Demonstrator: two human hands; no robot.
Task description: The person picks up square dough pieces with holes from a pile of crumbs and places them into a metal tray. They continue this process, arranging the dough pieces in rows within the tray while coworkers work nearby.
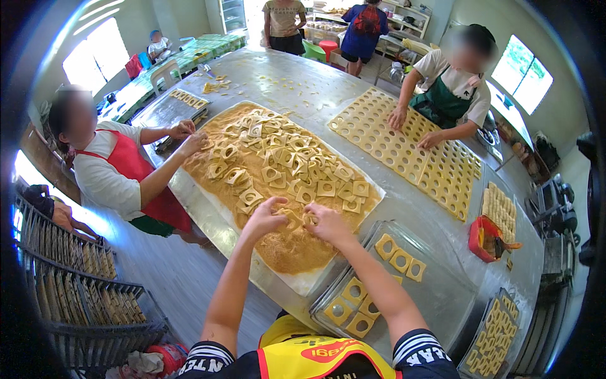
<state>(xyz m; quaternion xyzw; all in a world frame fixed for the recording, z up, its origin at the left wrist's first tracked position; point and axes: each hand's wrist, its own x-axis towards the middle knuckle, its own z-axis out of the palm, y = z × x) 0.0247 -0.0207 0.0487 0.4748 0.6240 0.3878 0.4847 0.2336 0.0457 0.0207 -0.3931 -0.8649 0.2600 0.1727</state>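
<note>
Crumb-covered sheet (pixel 287 256) bears a heap of square dough pieces with round holes (pixel 290 158). Over its near edge, my left hand (pixel 266 220) has its thumb and fingers curved apart, close to a crumb-dusted dough piece (pixel 291 218). Beside it, my right hand (pixel 329 225) has its fingers closed on a holed dough square, partly hidden by the fingers. Below my right forearm lies a metal tray (pixel 328 294) with several holed dough squares, some overlapped by the arm.
Across the metal table (pixel 271 76), a person in a green apron (pixel 442 98) touches a large punched dough sheet (pixel 379 132). At left, a person in a red apron (pixel 142 167) reaches toward the crumbs. A red container (pixel 483 243) and filled tray (pixel 492 338) stand right; racks (pixel 88 290) stand lower left.
</note>
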